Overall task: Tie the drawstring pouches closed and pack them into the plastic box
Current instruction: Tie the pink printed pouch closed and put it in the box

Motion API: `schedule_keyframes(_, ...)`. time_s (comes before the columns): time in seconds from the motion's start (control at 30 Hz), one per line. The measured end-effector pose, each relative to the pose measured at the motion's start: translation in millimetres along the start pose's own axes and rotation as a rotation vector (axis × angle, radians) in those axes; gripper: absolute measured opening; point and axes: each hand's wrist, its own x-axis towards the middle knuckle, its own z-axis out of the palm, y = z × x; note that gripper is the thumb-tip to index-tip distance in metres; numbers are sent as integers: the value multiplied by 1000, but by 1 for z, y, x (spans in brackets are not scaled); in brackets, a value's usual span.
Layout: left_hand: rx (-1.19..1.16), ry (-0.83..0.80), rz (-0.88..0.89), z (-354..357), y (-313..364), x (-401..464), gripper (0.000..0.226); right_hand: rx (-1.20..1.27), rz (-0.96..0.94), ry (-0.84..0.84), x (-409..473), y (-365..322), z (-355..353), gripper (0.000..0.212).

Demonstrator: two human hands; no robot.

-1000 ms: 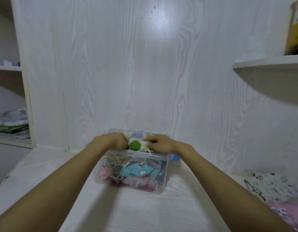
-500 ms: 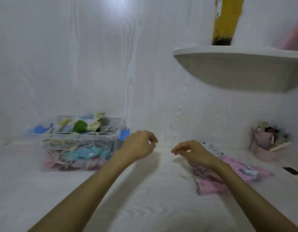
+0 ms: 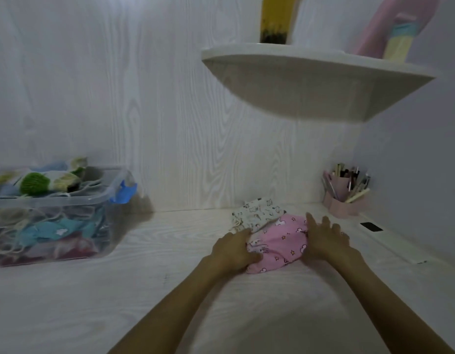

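A pink patterned drawstring pouch [image 3: 285, 241] lies on the white desk at centre right, partly over a white patterned pouch [image 3: 257, 213] behind it. My left hand [image 3: 234, 247] rests on the pink pouch's left edge with fingers laid flat. Fingers spread, my right hand [image 3: 323, 236] touches its right edge. The clear plastic box [image 3: 57, 200] stands at the far left, filled with several coloured pouches; one with a green print [image 3: 34, 183] lies on top.
A white corner shelf [image 3: 310, 72] hangs above the pouches, carrying a yellow container [image 3: 275, 20] and a pink object [image 3: 379, 26]. A pink pen holder [image 3: 345, 198] stands in the right corner. A small black item [image 3: 372, 226] lies near the right wall.
Both hands left the box at the left and moved right to the pink pouch, now touching its two sides. The view turned to the right.
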Motion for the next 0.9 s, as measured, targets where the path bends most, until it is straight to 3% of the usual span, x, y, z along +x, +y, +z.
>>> schedule_keyframes(0.03, 17, -35, -18, -3, 3, -1, 57, 0, -1, 16, 2, 1, 0, 76)
schedule_keyframes(0.13, -35, 40, 39, -17, 4, -4, 7, 91, -81, 152, 10, -2, -7, 40)
schedule_keyframes(0.23, -173, 186, 68, -50, 1, -13, 17, 360, -193, 289, 10, -18, -34, 8)
schedule_keyframes(0.37, -424, 262, 106, -104, -6, -30, 4, 605, -347, 409, 11, -58, -67, 18)
schedule_keyframes(0.5, -612, 371, 41, -156, -11, -48, 11, 888, -446, 500, 13, -111, -75, 31)
schedule_keyframes(0.77, -727, 616, -46, -219, -35, -61, 5, 1341, -461, 409, 19, -210, -47, 33)
schedule_keyframes(0.9, -771, 583, -126, -195, -53, -49, 14, 1262, -384, 272, 30, -223, -9, 18)
